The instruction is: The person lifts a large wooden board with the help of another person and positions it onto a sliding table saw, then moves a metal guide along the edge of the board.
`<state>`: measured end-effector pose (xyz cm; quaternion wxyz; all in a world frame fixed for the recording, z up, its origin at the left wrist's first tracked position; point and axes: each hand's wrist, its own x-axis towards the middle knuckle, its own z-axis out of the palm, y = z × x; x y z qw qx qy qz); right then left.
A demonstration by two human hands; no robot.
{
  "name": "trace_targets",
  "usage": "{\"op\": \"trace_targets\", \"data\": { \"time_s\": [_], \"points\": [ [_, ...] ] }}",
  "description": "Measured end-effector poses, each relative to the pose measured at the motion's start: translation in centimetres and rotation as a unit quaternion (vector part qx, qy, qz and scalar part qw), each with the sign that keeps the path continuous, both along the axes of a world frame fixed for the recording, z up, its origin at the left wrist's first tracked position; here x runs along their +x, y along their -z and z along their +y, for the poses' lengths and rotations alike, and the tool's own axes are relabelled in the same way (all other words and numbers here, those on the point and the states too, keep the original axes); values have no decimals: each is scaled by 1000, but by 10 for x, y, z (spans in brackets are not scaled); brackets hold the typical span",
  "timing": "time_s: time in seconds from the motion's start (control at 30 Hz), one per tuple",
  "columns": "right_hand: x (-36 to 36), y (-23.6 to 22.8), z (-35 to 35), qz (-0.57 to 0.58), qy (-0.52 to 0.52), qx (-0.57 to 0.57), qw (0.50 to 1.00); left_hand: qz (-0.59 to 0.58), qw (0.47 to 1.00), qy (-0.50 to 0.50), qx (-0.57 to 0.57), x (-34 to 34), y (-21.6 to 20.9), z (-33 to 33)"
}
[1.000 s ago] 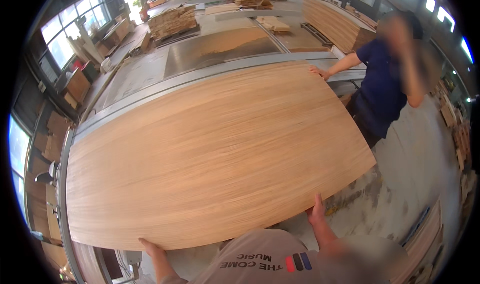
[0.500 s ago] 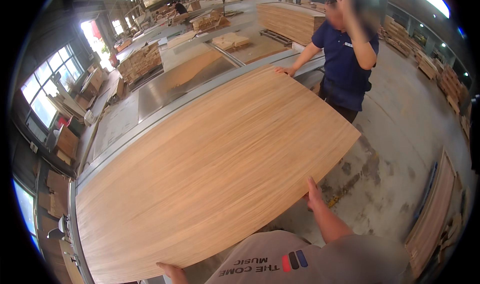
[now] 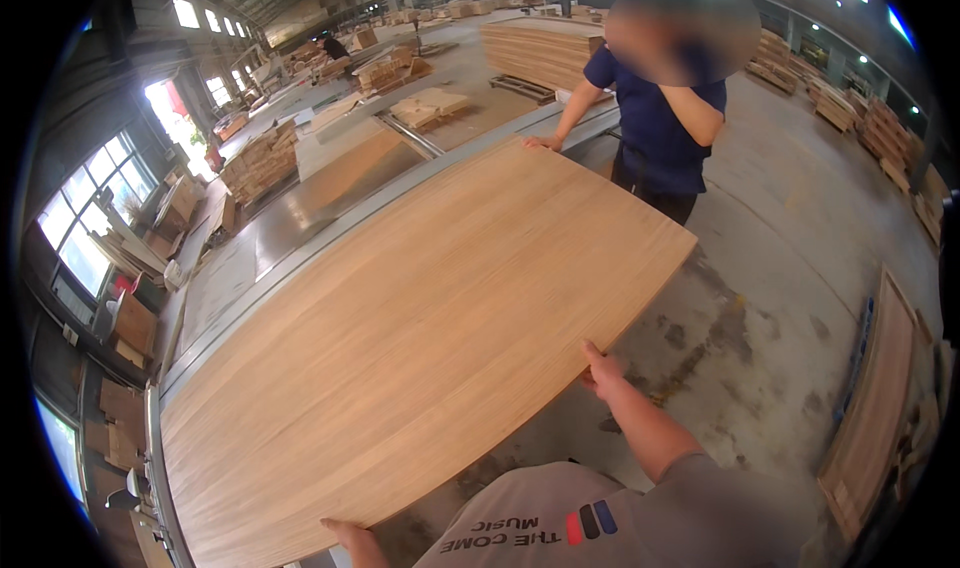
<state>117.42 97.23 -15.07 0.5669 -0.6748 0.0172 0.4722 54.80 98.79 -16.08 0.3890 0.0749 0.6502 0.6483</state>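
Note:
A large, light-brown wooden panel (image 3: 430,318) lies flat in front of me, its far long edge along a grey metal machine table (image 3: 290,280). My right hand (image 3: 602,370) grips the near edge toward the right, thumb on top and fingers hidden underneath. Toward the left end, my left hand (image 3: 348,536) holds the same edge, thumb on top, the other fingers out of sight below. Across the panel a co-worker (image 3: 655,118) in a dark blue shirt rests one hand (image 3: 543,143) on its far right corner and has the other raised to the head.
Behind the panel is a shiny metal surface (image 3: 290,230) with a rail (image 3: 410,136). Stacked boards (image 3: 545,53) stand behind the co-worker, and a wood pile (image 3: 262,163) stands at the back left. Long boards (image 3: 880,398) lean at the right above the stained concrete floor (image 3: 770,298).
The panel sits slightly further left in view, both my hands still on its edge. The co-worker's raised hand has come down from the top of the head.

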Motion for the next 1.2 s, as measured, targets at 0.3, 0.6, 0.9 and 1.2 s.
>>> {"op": "trace_targets", "data": {
  "time_s": [0.3,0.6,0.9,1.2],
  "points": [
    [59,0,-4,-48,-7,-2,999,-9,991,122,54,41,25,3],
    [142,9,-2,-162,47,-63,984,-29,992,120,-22,132,22,-9],
    [216,-13,-6,-210,0,-84,974,-55,989,35,-130,259,-15,-32],
    [336,3,-9,-168,31,-153,973,-131,978,93,-132,411,-52,-17]
  ]
}}
